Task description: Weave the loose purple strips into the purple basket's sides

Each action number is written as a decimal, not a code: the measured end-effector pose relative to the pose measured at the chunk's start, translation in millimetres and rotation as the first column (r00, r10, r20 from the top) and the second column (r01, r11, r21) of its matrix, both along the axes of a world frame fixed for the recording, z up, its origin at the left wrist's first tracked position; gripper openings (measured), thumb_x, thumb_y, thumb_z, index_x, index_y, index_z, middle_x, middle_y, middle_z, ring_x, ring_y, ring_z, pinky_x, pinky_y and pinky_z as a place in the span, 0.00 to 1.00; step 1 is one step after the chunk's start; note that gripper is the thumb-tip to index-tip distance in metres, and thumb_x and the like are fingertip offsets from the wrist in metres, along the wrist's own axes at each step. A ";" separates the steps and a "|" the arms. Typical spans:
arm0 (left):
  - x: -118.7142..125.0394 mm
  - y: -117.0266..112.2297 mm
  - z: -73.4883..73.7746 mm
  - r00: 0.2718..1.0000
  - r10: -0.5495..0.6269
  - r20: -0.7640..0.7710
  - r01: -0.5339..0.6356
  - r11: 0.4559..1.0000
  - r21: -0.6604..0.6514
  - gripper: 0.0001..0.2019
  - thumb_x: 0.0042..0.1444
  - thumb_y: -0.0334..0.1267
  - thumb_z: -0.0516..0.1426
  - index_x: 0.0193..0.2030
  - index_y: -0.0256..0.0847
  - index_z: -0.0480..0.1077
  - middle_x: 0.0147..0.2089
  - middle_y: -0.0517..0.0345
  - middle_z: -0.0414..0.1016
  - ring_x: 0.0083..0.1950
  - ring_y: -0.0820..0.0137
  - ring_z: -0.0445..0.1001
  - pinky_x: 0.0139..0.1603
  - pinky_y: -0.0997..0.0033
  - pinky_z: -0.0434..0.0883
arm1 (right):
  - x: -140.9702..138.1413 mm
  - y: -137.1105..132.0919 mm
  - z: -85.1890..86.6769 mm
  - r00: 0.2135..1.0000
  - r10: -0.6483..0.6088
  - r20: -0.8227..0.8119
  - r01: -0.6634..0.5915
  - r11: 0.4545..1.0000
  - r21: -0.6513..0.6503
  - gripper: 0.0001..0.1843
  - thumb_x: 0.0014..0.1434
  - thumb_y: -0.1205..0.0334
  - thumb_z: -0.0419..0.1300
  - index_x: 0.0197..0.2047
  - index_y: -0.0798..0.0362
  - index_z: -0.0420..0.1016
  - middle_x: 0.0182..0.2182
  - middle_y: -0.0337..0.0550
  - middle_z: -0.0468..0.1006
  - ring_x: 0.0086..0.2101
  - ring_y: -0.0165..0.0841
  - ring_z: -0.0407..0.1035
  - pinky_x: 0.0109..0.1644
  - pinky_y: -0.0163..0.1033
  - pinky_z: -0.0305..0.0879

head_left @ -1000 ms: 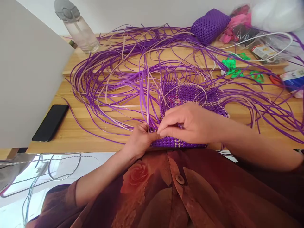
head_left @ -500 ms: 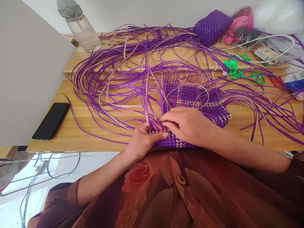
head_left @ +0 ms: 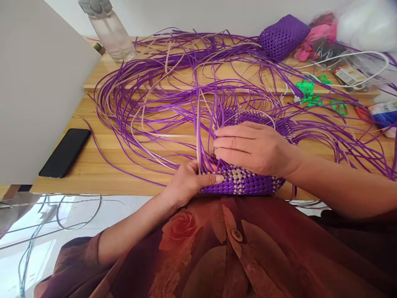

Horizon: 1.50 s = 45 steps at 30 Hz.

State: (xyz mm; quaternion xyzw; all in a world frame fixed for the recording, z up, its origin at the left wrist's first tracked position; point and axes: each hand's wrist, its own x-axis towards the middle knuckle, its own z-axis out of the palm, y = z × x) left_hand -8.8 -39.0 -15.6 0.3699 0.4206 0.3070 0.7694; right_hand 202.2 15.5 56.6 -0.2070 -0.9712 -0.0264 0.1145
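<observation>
A partly woven basket (head_left: 260,182) of purple and beige plastic strips lies at the table's front edge, against my body. My left hand (head_left: 189,182) grips its near left part, thumb flat on the weave and fingers behind it among upright strips. Over the middle of the basket is my right hand (head_left: 257,147), palm down, its fingers bent and pressed together. Its fingertips close on a purple strip (head_left: 218,164) rising from the weave; their exact hold is partly hidden. Long loose strips (head_left: 124,103) fan out from the basket to the left and back.
A black phone (head_left: 65,153) lies at the left, with a clear water bottle (head_left: 113,37) behind it. A finished-looking purple woven piece (head_left: 282,37) stands at the back. Green scraps (head_left: 307,93), plastic bags and a white cord (head_left: 383,62) occupy the right. More strips trail rightward.
My right hand has lifted and moved slightly right and back from the weave's edge, uncovering more of the near side. My left hand keeps its grip. The view has shifted slightly.
</observation>
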 end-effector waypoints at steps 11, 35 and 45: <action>-5.2 0.8 3.2 0.996 -0.084 -0.025 0.084 0.996 -0.004 0.15 0.44 0.40 0.71 0.38 0.37 0.78 0.36 0.56 0.80 0.34 0.69 0.74 0.39 0.70 0.70 | -4.6 -27.5 22.9 0.851 -0.360 0.383 0.477 0.836 -0.273 0.13 0.62 0.65 0.52 0.37 0.51 0.80 0.23 0.43 0.79 0.22 0.34 0.67 0.28 0.40 0.50; 9.4 -3.4 5.7 0.993 0.095 -0.069 -0.087 0.989 0.118 0.14 0.45 0.38 0.70 0.39 0.36 0.77 0.35 0.58 0.79 0.33 0.72 0.73 0.38 0.72 0.70 | -21.6 -44.8 15.3 0.879 -0.466 0.103 0.401 0.603 -0.690 0.20 0.63 0.56 0.56 0.55 0.54 0.77 0.25 0.40 0.79 0.25 0.30 0.71 0.31 0.36 0.62; 3.7 -5.7 4.0 0.984 0.133 -0.121 -0.108 0.976 0.189 0.16 0.47 0.45 0.69 0.39 0.37 0.76 0.35 0.57 0.79 0.34 0.70 0.74 0.39 0.70 0.71 | -21.3 -9.7 0.8 0.764 -0.635 0.112 0.422 0.361 -0.831 0.10 0.59 0.59 0.57 0.28 0.54 0.70 0.16 0.33 0.69 0.19 0.25 0.61 0.26 0.34 0.54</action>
